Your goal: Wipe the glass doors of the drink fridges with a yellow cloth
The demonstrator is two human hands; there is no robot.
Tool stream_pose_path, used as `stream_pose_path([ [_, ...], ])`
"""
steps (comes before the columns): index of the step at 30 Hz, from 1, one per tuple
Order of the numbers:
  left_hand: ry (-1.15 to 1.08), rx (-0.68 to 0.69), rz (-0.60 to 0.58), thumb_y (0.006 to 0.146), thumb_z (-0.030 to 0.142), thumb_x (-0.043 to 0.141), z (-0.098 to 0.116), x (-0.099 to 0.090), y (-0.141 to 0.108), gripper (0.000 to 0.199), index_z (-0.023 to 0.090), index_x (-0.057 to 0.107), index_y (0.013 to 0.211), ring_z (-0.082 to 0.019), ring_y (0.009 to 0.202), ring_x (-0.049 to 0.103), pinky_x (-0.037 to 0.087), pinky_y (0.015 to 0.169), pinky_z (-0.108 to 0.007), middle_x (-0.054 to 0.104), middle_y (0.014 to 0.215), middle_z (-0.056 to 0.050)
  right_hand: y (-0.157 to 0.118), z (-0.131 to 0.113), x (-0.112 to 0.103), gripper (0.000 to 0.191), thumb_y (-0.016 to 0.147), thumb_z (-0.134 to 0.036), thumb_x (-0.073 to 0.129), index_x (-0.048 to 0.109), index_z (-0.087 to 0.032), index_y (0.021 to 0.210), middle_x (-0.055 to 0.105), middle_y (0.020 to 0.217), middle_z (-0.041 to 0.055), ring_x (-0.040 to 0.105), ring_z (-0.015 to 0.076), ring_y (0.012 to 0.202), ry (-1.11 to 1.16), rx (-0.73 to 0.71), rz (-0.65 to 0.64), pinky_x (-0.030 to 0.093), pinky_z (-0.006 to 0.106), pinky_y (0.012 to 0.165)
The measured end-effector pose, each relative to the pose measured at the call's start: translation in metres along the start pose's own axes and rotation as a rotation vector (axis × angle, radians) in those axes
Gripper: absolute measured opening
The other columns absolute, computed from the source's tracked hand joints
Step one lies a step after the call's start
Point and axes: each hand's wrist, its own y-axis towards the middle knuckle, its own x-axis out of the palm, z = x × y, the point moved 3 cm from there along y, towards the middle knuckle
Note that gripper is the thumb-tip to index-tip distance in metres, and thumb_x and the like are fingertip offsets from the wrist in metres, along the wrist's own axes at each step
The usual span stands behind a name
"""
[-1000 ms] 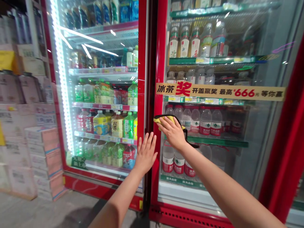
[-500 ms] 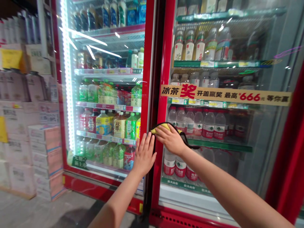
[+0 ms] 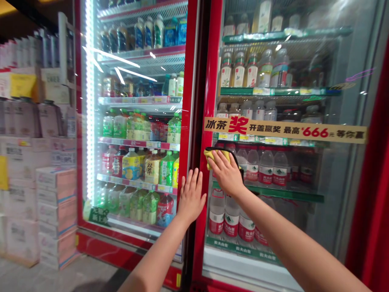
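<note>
My right hand (image 3: 225,170) presses a yellow cleaning cloth (image 3: 209,155) with black edging flat against the left side of the right-hand fridge's glass door (image 3: 304,227). Its fingers lie stretched over the cloth, just below a printed banner (image 3: 285,129). Part of the cloth is hidden under the palm. Lower and to the left, my left hand (image 3: 191,198) is open with fingers spread. It holds nothing and rests at the red door frame (image 3: 190,101) of the left-hand fridge, beside the dark gap between the two fridges.
Bottled drinks line the shelves behind both glass doors, among them red-labelled water bottles (image 3: 231,219) and green tea bottles (image 3: 150,207). At the left, stacked cartons (image 3: 57,219) stand on the grey floor beside the lit fridge. A red frame (image 3: 364,211) edges the right side.
My right hand and the cloth have moved right and up, from the door's left frame edge onto the glass nearer the banner. My left hand has shifted slightly right. The view has tilted a little upward.
</note>
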Motion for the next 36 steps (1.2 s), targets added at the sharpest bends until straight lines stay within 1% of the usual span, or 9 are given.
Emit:
stream_pose_path([
  [3,0.008,0.011,-0.005,0.092,0.024,0.055,0.002,0.005,0.001,0.086,0.013,0.009,0.163,-0.029,0.159,0.01,0.02,0.128,-0.055,0.02,0.17,-0.016,-0.011,-0.001,0.002,0.052,0.098,-0.017,0.052,0.048,-0.022,0.15,0.043,0.161,0.0092,0.038,0.0268,0.15,0.007,-0.09,-0.026,0.023,0.054,0.126],
  [9,-0.01,0.056,0.025,0.092,0.024,0.054,0.015,0.001,0.031,0.087,0.014,0.005,0.164,-0.029,0.159,0.013,0.019,0.128,-0.055,0.019,0.17,-0.016,0.039,0.035,-0.021,0.049,0.099,-0.016,0.048,0.051,-0.024,0.147,0.041,0.163,0.0081,0.037,0.0265,0.15,0.009,0.035,-0.004,0.022,0.055,0.125],
  [12,-0.032,0.01,0.073,0.091,0.023,0.052,0.017,-0.002,0.04,0.091,0.014,-0.002,0.163,-0.03,0.158,0.015,0.019,0.128,-0.055,0.018,0.17,-0.017,0.022,0.032,-0.019,0.05,0.098,-0.017,0.051,0.05,-0.024,0.148,0.041,0.163,0.0087,0.037,0.0281,0.151,0.003,0.048,0.011,0.019,0.057,0.126],
  [18,-0.015,-0.026,0.122,0.093,0.023,0.051,0.018,-0.006,0.046,0.09,0.013,-0.004,0.163,-0.032,0.158,0.016,0.022,0.127,-0.056,0.018,0.17,-0.018,-0.014,0.025,-0.013,0.044,0.098,-0.022,0.056,0.057,-0.026,0.141,0.052,0.156,0.0043,0.044,0.0231,0.146,0.048,-0.276,-0.086,0.025,0.05,0.126],
  [22,-0.005,0.009,0.103,0.093,0.026,0.053,0.029,-0.011,0.068,0.09,0.013,-0.001,0.163,-0.032,0.158,0.013,0.02,0.127,-0.056,0.018,0.17,-0.018,0.01,0.078,-0.041,0.046,0.1,-0.018,0.05,0.055,-0.028,0.144,0.048,0.159,0.004,0.042,0.0235,0.148,-0.009,0.012,-0.002,0.023,0.051,0.125],
  [26,0.002,0.037,0.096,0.094,0.028,0.052,0.04,-0.014,0.08,0.088,0.012,0.0,0.163,-0.031,0.159,0.011,0.018,0.128,-0.055,0.016,0.171,-0.018,-0.019,0.1,-0.054,0.048,0.099,-0.017,0.049,0.054,-0.029,0.145,0.044,0.161,0.0075,0.039,0.0281,0.149,-0.077,0.275,0.089,0.02,0.056,0.125],
  [31,0.007,0.064,0.123,0.095,0.028,0.052,0.053,-0.013,0.086,0.089,0.012,-0.002,0.163,-0.031,0.159,0.012,0.019,0.128,-0.055,0.015,0.17,-0.019,-0.057,0.076,-0.042,0.051,0.098,-0.019,0.055,0.051,-0.03,0.148,0.045,0.161,0.0058,0.039,0.0256,0.149,-0.074,0.077,0.015,0.017,0.053,0.126],
  [33,0.007,0.104,0.122,0.096,0.028,0.052,0.063,-0.013,0.093,0.088,0.013,-0.002,0.164,-0.031,0.159,0.012,0.019,0.128,-0.055,0.016,0.17,-0.018,-0.049,0.087,-0.047,0.051,0.098,-0.02,0.055,0.051,-0.032,0.148,0.044,0.161,0.0035,0.038,0.0231,0.15,-0.067,0.033,-0.013,0.017,0.049,0.127],
  [36,0.006,0.179,0.104,0.097,0.028,0.051,0.08,-0.013,0.105,0.084,0.016,0.002,0.164,-0.029,0.159,0.012,0.017,0.129,-0.053,0.02,0.17,-0.015,-0.039,0.132,-0.067,0.049,0.1,-0.021,0.051,0.051,-0.032,0.148,0.042,0.163,0.0026,0.037,0.023,0.15,-0.107,0.169,0.006,0.02,0.049,0.126],
])
